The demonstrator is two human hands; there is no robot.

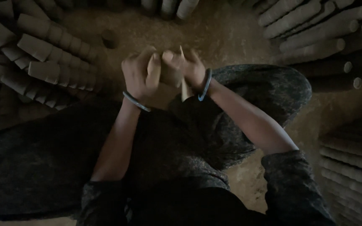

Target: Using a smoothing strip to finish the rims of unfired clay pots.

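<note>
Both hands meet above my lap in the middle of the head view. My left hand (139,74) is closed around a small pale clay cup (153,72), which is mostly hidden by the fingers. My right hand (187,67) presses against the same cup and grips a thin flat stick (184,90) that pokes out above and below the fist. A blue bangle circles each wrist. The light is dim, so the cup's shape is hard to make out.
Stacked rows of clay cups (51,46) lie on the earthen floor (214,29) at the left. More long stacks of cups (315,29) fill the upper right and the right edge. A single cup (108,37) stands alone ahead. My dark-clothed knees spread to both sides.
</note>
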